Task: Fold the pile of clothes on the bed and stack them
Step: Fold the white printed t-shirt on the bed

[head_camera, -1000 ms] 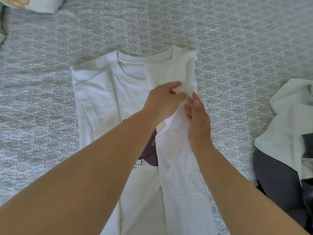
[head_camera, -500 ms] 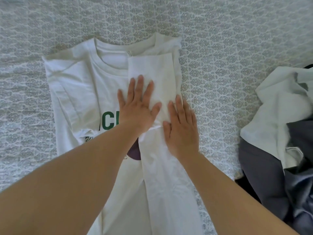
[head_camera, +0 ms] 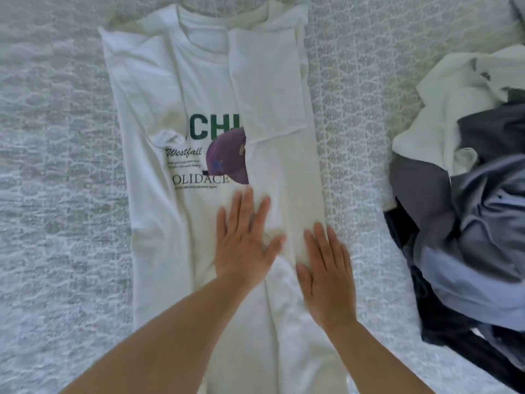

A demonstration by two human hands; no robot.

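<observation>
unfolded pile (head_camera: 466,223) right of t-shirt (head_camera: 159,223) | bedspread (head_camera: 56,194) beneath

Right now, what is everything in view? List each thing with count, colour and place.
T-shirt: one, white with green lettering and a purple cap print, flat mid-bed, right side folded inward.
Pile of clothes: one heap, pale green, grey, blue and dark pieces, right edge of the bed.
Bedspread: one, grey-white patterned, under everything.
Left hand: one, fingers straight, flat on the shirt.
Right hand: one, fingers straight, flat on the folded edge.
</observation>
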